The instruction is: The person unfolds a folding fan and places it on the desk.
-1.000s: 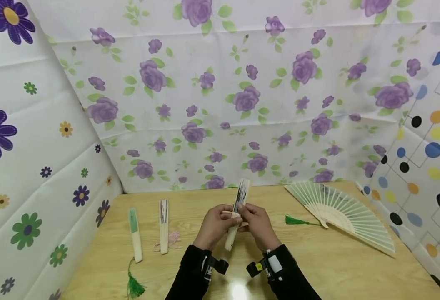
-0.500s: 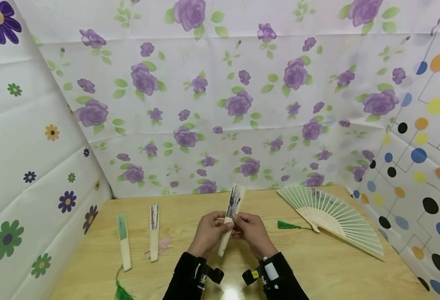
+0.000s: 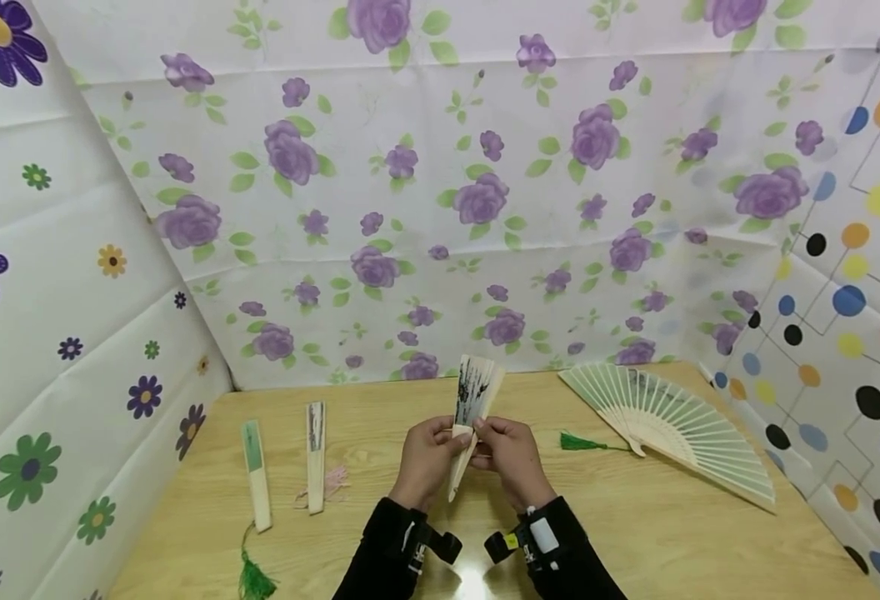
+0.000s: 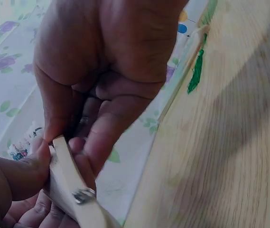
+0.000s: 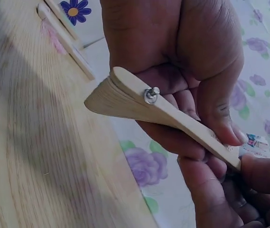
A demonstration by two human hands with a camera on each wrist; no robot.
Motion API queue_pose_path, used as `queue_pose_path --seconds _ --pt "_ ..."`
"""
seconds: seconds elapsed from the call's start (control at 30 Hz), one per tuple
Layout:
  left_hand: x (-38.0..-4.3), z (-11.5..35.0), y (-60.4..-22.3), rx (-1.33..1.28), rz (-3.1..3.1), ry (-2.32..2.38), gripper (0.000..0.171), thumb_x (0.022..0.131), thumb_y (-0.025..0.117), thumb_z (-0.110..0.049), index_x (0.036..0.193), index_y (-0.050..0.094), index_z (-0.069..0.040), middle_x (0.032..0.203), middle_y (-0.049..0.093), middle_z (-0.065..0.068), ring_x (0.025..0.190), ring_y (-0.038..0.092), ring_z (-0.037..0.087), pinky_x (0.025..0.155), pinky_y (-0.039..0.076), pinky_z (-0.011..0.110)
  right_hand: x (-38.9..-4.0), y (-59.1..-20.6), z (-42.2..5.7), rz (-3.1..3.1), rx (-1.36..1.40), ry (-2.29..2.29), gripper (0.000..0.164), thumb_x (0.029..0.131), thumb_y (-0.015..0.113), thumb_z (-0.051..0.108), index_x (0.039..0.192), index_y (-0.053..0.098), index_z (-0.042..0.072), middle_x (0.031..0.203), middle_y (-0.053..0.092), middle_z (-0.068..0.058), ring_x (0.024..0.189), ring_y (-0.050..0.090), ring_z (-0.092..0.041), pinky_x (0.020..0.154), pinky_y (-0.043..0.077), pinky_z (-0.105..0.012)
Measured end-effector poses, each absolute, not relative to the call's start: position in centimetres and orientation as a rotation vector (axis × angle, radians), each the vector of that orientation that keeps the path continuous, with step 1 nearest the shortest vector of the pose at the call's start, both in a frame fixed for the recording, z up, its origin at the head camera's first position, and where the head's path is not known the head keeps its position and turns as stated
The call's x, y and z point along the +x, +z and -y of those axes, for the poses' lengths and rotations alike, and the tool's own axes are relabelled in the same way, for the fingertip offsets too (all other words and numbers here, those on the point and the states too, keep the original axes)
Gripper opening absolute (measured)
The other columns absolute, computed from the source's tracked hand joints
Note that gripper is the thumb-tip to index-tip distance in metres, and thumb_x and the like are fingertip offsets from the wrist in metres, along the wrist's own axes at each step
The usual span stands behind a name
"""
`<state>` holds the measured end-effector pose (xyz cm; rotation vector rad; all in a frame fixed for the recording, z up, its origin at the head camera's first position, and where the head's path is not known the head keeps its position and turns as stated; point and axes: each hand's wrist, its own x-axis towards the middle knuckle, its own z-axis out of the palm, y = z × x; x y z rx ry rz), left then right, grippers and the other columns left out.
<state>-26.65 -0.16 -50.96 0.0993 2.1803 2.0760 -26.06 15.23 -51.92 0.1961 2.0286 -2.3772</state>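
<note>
Between both hands a folding fan (image 3: 473, 398) is held up over the table, its top sticks spread slightly, with a dark print on the pale leaf. My left hand (image 3: 427, 458) grips it from the left, thumb on the front stick. From the other side my right hand (image 3: 513, 458) pinches the sticks near where the leaf begins. The right wrist view shows the fan's pale wooden guard stick (image 5: 187, 123) and metal rivet (image 5: 152, 95); the stacked rib ends fan out below it. In the left wrist view the rivet (image 4: 83, 195) faces the camera. Some fingertips are hidden behind the fan.
To the left on the wooden table (image 3: 380, 550) lie a closed green fan (image 3: 257, 477) with a green tassel (image 3: 257, 578) and a closed fan (image 3: 316, 458) beside a pink tassel (image 3: 335, 482). An open green fan (image 3: 680, 425) with a green tassel (image 3: 581, 441) lies at the right.
The held fan's top has widened from a narrow stack to a small spread, and it stands more upright. Both hands stay on it. The head view has shifted slightly.
</note>
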Motion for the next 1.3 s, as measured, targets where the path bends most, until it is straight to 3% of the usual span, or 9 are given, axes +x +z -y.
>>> queue_pose_path --seconds 0.3,0.53,0.63,1.0,1.3 --pt "-26.69 -0.07 -50.98 0.017 -2.175 2.119 0.035 0.107 0.078 -0.003 0.139 0.075 0.011 0.121 0.083 0.028 0.101 0.080 0.016 0.082 0.065 0.026 -26.12 -51.97 -15.34 -2.031 0.231 -2.362 0.036 0.119 0.062 0.016 0.093 0.075 -0.005 0.097 0.082 -0.009 0.086 0.085 -0.016 0.075 0.074 -0.029" --pt "-26.78 -0.20 -51.07 -0.014 -2.141 2.187 0.032 0.106 0.080 -0.003 0.135 0.078 0.010 0.120 0.084 0.027 0.095 0.078 0.009 0.078 0.062 0.019 -26.07 -52.14 -15.19 -1.961 0.355 -2.416 0.034 0.120 0.062 0.018 0.129 0.080 -0.009 0.097 0.083 -0.008 0.081 0.084 -0.012 0.072 0.073 -0.026" --pt "-26.76 -0.20 -51.00 0.007 -2.176 2.174 0.029 0.105 0.080 -0.002 0.131 0.079 0.010 0.117 0.085 0.027 0.093 0.078 0.010 0.076 0.061 0.018 -26.05 -52.27 -15.04 -1.938 0.375 -2.439 0.036 0.119 0.063 0.019 0.134 0.077 -0.011 0.101 0.084 -0.009 0.081 0.085 -0.012 0.073 0.073 -0.026" --pt "-26.77 0.29 -50.80 0.011 -2.215 2.123 0.034 0.108 0.078 -0.006 0.138 0.076 0.009 0.123 0.083 0.028 0.104 0.082 0.022 0.083 0.066 0.026 -25.86 -52.29 -14.99 -1.907 0.388 -2.471 0.042 0.120 0.062 0.020 0.142 0.072 -0.014 0.106 0.082 -0.011 0.079 0.084 -0.011 0.074 0.073 -0.026" --pt "-26.84 0.55 -50.55 -0.001 -2.135 2.152 0.033 0.110 0.075 -0.004 0.140 0.075 0.008 0.128 0.082 0.028 0.109 0.082 0.020 0.086 0.066 0.025 -26.01 -51.79 -15.13 -1.900 0.385 -2.459 0.038 0.120 0.062 0.019 0.138 0.075 -0.012 0.100 0.083 -0.009 0.080 0.084 -0.011 0.075 0.073 -0.025"
